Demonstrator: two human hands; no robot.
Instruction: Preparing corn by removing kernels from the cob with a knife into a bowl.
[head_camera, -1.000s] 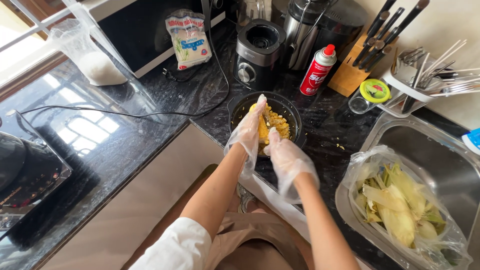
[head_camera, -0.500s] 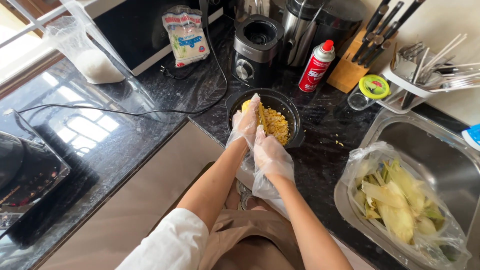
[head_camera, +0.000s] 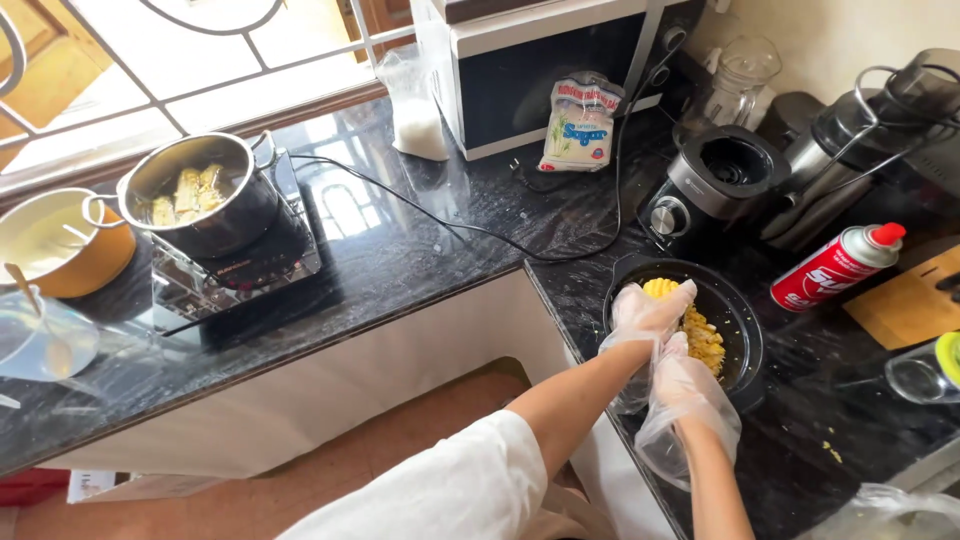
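Note:
Both my hands wear clear plastic gloves and work over a black bowl (head_camera: 745, 335) on the dark stone counter. My left hand (head_camera: 648, 312) grips a yellow corn cob (head_camera: 661, 288) that stands in the bowl. My right hand (head_camera: 688, 385) sits just below it at the bowl's near rim, fingers against the cob's lower part. Loose yellow kernels (head_camera: 706, 342) lie in the bowl to the right of the cob.
A steel pot with corn cobs (head_camera: 195, 190) sits on a small cooker at the left, by an orange pot (head_camera: 55, 245). A black blender base (head_camera: 715, 180), a red spray can (head_camera: 838, 268), a white microwave (head_camera: 545, 60) and a printed bag (head_camera: 580, 125) stand behind the bowl.
The view has swung left, so the cooker and pots now show and the sink is out of frame. My hands stay on the cob in the bowl.

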